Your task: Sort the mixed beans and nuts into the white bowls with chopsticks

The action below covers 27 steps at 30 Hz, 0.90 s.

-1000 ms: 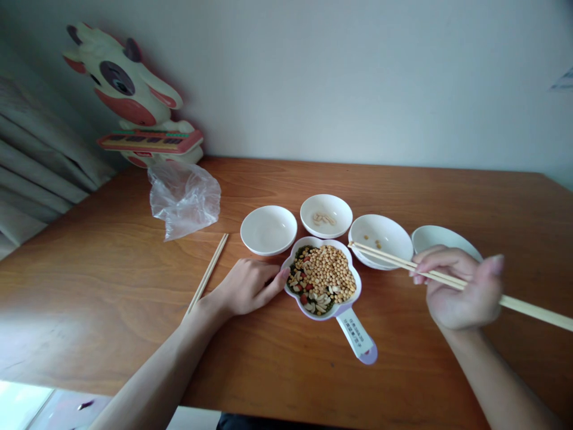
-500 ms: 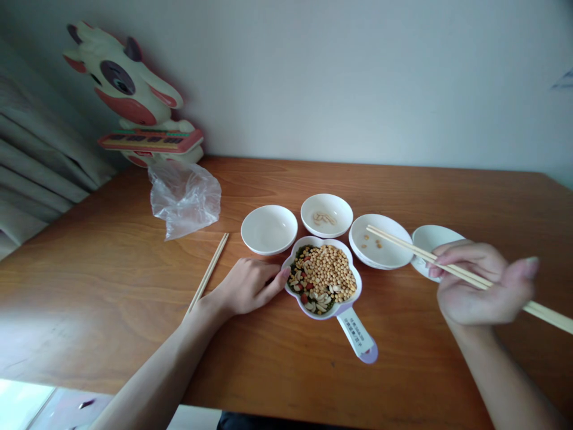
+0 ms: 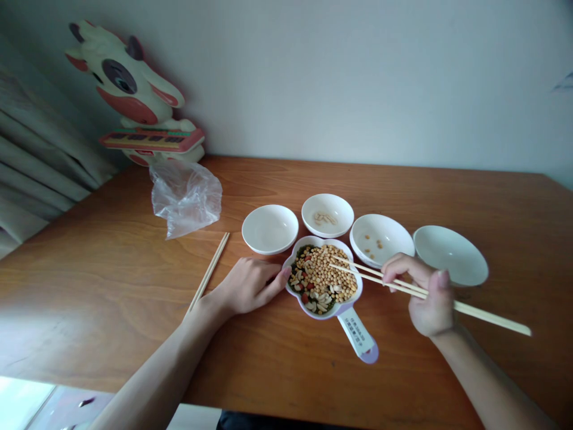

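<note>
My right hand holds a pair of wooden chopsticks, tips slightly apart over the soybeans. These beans lie with peanut halves, red pieces and small green ones in a flower-shaped dish with a labelled handle. At the dish's left rim, my left hand grips the edge between thumb and fingers. Behind the dish, one white bowl contains a few pale slivers. A few soybeans lie in another white bowl, just beyond my right fingers.
Two more white bowls stand at the row's ends, a left bowl and a right bowl. Spare chopsticks lie beside my left forearm. Farther back are a crumpled plastic bag and a cow-shaped toy keyboard against the wall.
My right hand has moved left, carrying the chopsticks from above the soybean bowl to the flower-shaped dish. Their tips have parted. My left hand stays on the rim.
</note>
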### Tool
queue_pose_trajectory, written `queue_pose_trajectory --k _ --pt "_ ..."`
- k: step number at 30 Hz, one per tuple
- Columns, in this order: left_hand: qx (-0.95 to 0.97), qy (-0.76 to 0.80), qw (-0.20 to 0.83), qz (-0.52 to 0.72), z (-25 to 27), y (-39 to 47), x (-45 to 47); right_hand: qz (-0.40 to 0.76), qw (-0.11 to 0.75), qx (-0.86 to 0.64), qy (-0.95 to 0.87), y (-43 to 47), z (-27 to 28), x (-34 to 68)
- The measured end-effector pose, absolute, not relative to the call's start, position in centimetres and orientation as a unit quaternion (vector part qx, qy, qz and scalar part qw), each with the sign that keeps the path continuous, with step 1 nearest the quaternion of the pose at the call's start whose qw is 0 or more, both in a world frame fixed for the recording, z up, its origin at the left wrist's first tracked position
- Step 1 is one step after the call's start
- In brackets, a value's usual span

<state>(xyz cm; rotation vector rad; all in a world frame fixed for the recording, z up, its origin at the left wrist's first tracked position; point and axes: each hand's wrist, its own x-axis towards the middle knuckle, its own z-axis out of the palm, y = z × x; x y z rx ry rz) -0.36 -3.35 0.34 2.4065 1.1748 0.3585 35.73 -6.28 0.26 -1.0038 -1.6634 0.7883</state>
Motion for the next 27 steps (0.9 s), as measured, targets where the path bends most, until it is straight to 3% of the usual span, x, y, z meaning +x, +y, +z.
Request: queue_pose_trajectory --k 27 --pt "0.87 0.42 0.218 0.136 0.54 -3.42 -0.33 0.315 0.505 -0.408 -0.692 -6.15 -0.24 35.82"
